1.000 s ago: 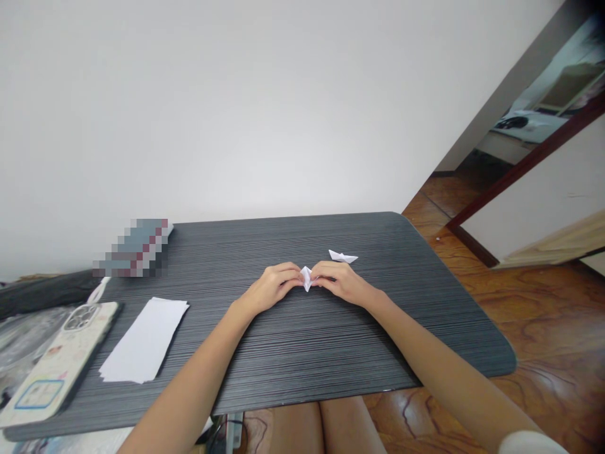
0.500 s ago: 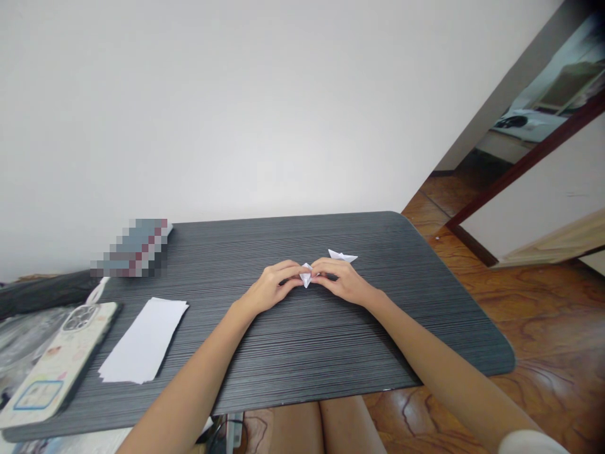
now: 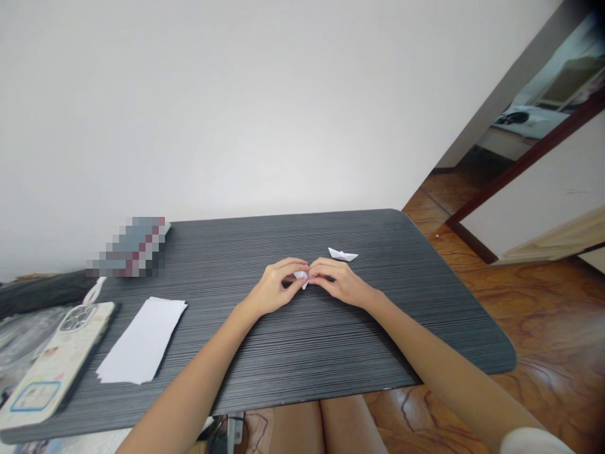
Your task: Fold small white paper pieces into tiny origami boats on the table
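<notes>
Between my two hands, over the middle of the dark table (image 3: 293, 353), is a small folded white paper (image 3: 300, 275), mostly covered by fingers. My left hand (image 3: 278, 284) pinches it from the left with thumb and fingertips. From the right, my right hand (image 3: 338, 279) pinches it too, the fingertips of both hands nearly meeting. Just beyond my right hand lies a folded paper boat (image 3: 343, 255), white with two pointed ends.
At the left, a stack of white paper sheets (image 3: 142, 340) lies beside a phone in a patterned case (image 3: 57, 366). A pixelated book-like object (image 3: 135, 247) sits at the back left. A white wall (image 3: 283, 113) rises behind the table.
My fingers have shifted on the folded paper, the left fingertips now covering more of it and the paper turned slightly. The paper boat stays where it was.
</notes>
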A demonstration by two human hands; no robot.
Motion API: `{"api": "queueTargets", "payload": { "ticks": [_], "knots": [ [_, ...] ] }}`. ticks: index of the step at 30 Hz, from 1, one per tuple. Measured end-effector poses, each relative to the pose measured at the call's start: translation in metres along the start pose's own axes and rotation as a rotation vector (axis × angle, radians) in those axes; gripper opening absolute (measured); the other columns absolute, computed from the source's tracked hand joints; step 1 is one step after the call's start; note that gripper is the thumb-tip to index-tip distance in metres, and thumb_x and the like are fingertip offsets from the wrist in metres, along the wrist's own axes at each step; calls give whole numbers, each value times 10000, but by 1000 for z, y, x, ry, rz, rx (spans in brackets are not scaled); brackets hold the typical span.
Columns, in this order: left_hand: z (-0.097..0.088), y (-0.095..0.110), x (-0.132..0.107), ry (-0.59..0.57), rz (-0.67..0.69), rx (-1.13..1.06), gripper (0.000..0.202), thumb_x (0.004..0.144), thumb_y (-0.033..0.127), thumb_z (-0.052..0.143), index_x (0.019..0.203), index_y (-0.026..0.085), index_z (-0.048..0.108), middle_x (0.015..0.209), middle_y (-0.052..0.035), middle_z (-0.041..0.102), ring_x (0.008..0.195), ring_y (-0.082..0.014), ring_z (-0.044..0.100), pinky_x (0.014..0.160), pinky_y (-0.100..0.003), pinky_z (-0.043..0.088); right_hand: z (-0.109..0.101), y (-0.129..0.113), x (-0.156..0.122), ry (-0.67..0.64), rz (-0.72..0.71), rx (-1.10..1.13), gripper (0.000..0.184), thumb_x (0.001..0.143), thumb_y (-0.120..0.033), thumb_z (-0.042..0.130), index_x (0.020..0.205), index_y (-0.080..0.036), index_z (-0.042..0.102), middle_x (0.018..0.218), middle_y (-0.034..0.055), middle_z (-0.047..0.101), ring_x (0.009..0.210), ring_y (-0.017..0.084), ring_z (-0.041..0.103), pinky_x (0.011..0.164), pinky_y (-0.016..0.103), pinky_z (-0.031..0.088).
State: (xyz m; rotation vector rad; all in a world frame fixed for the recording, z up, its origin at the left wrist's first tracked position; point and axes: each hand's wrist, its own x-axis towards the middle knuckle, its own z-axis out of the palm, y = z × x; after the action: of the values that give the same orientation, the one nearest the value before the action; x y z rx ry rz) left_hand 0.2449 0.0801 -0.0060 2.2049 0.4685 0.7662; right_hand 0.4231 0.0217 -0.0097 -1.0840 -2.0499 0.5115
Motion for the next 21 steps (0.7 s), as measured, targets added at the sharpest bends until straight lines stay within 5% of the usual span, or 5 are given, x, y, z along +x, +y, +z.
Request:
{"api": "queueTargets", "payload": {
  "ticks": [9,21],
  "knots": [
    [0,-4,1,69,-49,-64,175,775,252,508,881,144,595,956,-100,567,845,-158,565,626,-236,514,1,-5,-1,2,57,47,120,785,-245,525,855,-183,599,883,53,555,680,120,527,630,258,455],
    [4,-6,2,128,-19,85,195,813,245,447,900,160,599,945,-78,547,843,-146,561,749,-285,489,22,-5,-5,136,46,-130,145,814,-236,475,913,-189,572,883,64,528,757,151,539,717,299,473]
  ]
}}
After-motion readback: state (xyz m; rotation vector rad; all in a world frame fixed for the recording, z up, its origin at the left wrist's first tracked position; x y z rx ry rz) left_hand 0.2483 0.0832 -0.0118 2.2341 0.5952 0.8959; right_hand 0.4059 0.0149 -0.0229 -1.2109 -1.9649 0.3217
